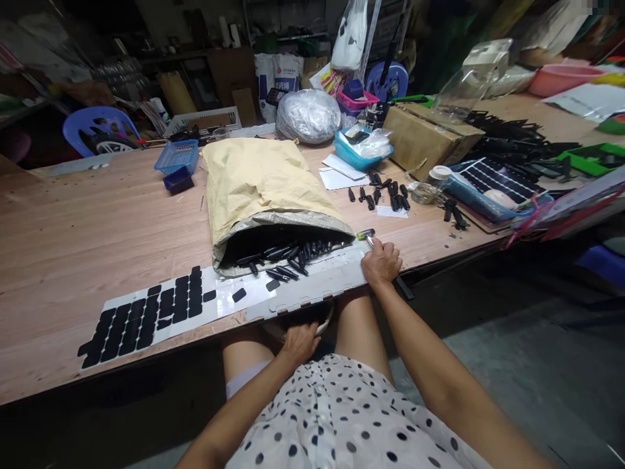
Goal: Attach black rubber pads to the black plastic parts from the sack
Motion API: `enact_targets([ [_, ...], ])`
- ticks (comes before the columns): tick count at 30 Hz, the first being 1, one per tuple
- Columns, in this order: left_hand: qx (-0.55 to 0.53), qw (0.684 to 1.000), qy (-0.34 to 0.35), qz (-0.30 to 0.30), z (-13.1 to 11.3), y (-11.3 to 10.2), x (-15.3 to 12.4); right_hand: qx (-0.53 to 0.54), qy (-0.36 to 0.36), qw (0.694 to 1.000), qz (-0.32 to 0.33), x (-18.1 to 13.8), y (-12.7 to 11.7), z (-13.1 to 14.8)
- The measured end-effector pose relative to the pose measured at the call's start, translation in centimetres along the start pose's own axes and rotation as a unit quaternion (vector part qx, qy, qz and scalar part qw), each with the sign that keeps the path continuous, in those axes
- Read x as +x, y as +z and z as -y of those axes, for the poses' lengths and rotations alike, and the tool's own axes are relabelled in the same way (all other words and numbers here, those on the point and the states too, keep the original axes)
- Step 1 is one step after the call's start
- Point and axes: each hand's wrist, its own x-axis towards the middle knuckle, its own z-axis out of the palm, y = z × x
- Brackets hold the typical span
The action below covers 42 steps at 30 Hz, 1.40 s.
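Your right hand (pixel 382 264) grasps a slim, silver metal-handled tool (pixel 370 241); bumping the yellow paper sack (pixel 263 176) beside it could spill black, pointed plastic pieces (pixel 297 266). Your left hand's (pixel 301 342) hold, I cannot tell.

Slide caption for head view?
Right hand grips a hammer-like tool beside an open sack of black parts; left hand below the table edge.

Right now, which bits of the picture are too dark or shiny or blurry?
In the head view, deep shadow fills the yellowish sack's mouth and the space under the table, where the left hand's fingertips are hard to make out; also in the head view, light glints off the clear plastic bundle, and the top left background looks smeary.
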Motion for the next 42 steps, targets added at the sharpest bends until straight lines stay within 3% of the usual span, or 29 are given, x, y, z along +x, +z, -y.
enact_targets([
  [2,-0.010,1.000,-0.004,0.017,0.2,0.0,-0.3,0.001,0.001,1.000,0.004,0.0,-0.1,0.1],
  [8,-0.032,0.996,0.074,-0.032,1.8,0.3,-2.3,0.004,0.000,1.000,0.015,0.1,-0.4,0.3],
  [14,-0.005,0.995,0.095,0.003,3.6,1.6,-2.2,-0.001,-0.006,1.000,0.008,0.1,-0.2,0.1],
  [19,-0.004,0.993,0.114,0.017,2.7,0.3,-2.2,-0.007,-0.003,1.000,0.019,-0.1,-0.4,0.2],
  [23,-0.002,0.984,0.172,-0.038,2.0,-3.1,-4.1,-0.017,-0.005,0.997,0.070,0.3,-1.4,0.0],
  [25,-0.045,0.967,0.231,-0.102,2.6,-5.8,-5.0,-0.026,-0.014,0.995,0.091,0.7,-2.2,0.0],
  [27,-0.079,0.945,0.241,-0.207,3.8,-9.2,-5.0,-0.026,-0.030,0.994,0.098,1.2,-2.9,0.3],
  [30,-0.031,0.908,0.110,-0.403,6.4,-14.6,-3.0,0.008,-0.058,0.993,0.105,2.0,-3.3,1.8],
  [32,0.023,0.881,0.010,-0.473,7.9,-17.8,-0.6,0.038,-0.060,0.989,0.127,2.8,-2.9,3.1],
  [37,0.069,0.883,-0.067,-0.459,9.8,-22.6,5.6,0.083,-0.037,0.982,0.167,5.9,-1.0,6.1],
  [40,0.029,0.884,-0.083,-0.460,10.3,-23.3,8.1,0.103,-0.018,0.984,0.145,7.4,0.2,7.0],
  [42,0.002,0.878,-0.071,-0.474,10.2,-22.5,8.6,0.116,-0.019,0.984,0.132,7.6,0.8,7.1],
])
